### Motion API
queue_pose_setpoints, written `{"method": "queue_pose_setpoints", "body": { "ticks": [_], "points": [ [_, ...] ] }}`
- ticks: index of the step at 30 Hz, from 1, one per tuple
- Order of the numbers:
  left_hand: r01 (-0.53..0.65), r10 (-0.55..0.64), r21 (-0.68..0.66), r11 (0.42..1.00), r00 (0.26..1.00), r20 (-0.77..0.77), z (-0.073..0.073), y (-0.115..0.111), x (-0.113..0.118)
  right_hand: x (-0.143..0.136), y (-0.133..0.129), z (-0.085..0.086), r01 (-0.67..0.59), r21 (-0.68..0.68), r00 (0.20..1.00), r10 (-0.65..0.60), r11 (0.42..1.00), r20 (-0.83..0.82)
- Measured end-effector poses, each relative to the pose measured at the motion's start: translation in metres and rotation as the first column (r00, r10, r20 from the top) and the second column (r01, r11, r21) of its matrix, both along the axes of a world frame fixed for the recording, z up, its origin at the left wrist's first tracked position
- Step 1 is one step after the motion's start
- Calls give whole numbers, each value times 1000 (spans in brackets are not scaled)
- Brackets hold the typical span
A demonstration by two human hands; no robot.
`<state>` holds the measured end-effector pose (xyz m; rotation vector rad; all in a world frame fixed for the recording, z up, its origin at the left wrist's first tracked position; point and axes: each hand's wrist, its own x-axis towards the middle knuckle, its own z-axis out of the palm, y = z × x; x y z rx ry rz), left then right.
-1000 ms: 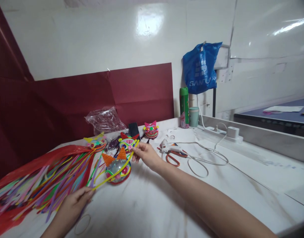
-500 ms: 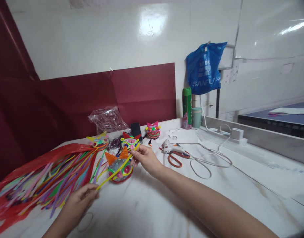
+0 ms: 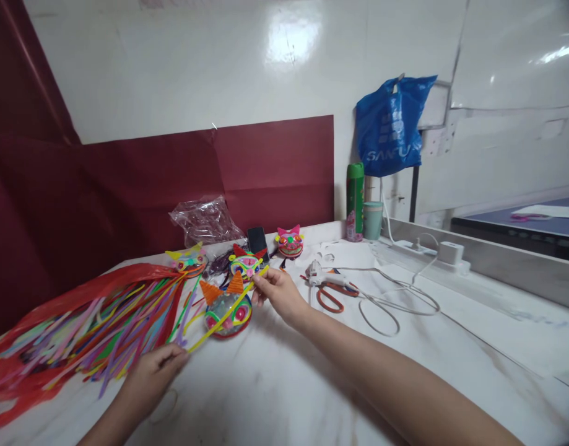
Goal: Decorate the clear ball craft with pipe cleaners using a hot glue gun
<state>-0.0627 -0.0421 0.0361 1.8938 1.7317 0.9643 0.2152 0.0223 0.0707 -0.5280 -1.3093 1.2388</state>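
Note:
A yellow pipe cleaner (image 3: 208,335) is stretched slantwise between my two hands. My left hand (image 3: 160,365) pinches its lower end, and my right hand (image 3: 275,291) grips the upper end between thumb and fingers. Just behind the strip sits a round animal-face ornament (image 3: 225,308) with orange ears, pink eyes and a clear middle. Beyond it stand a red-eared face ornament (image 3: 244,265), a pink-eared one (image 3: 290,242) and a yellow-eared one (image 3: 186,259). Many colourful pipe cleaners (image 3: 121,328) lie on a red plastic bag (image 3: 93,280) to the left.
To the right lie a glue gun (image 3: 325,277) with a trailing cable and orange-handled scissors (image 3: 330,300). At the back are a phone (image 3: 257,241), clear plastic wrapping (image 3: 205,222), a green spray can (image 3: 355,201), a cup (image 3: 372,220) and a power strip (image 3: 416,248).
The view has shifted slightly, so most things appear a little farther right. Both hands still hold the yellow pipe cleaner stretched in front of the orange-eared ornament.

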Motion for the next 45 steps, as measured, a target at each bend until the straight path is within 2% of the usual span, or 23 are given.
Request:
{"method": "queue_pose_setpoints", "body": {
  "ticks": [5, 11, 19, 26, 35, 41, 45],
  "points": [
    [35, -35, 29, 999, 999, -7, -3, 5, -4, 5, 7, -3, -13, -48, 1000, 12, 999, -26],
    [3, -3, 27, 1000, 1000, -10, -7, 7, -10, 6, 16, -13, -39, -98, 998, 33, 994, -62],
    [43, -40, -85, 995, 999, 35, -4, 1, 0, 6, 15, -15, -80, -122, 991, 65, 989, -119],
    [15, -15, -125, 992, 1000, 1, -5, 1, -1, 5, 12, -15, -118, -126, 987, 102, 985, -122],
    [103, -87, -164, 981, 991, 101, -9, -2, 1, 10, 13, -11, -35, -126, 989, 15, 991, -150],
    [33, -9, -114, 993, 979, 204, -5, -5, 5, 12, 12, -12, -37, -131, 984, 13, 991, -178],
    [126, -92, -152, 980, 972, 218, -7, -7, 5, 14, 10, -12, -46, -133, 983, 21, 990, -181]
  ]
}}
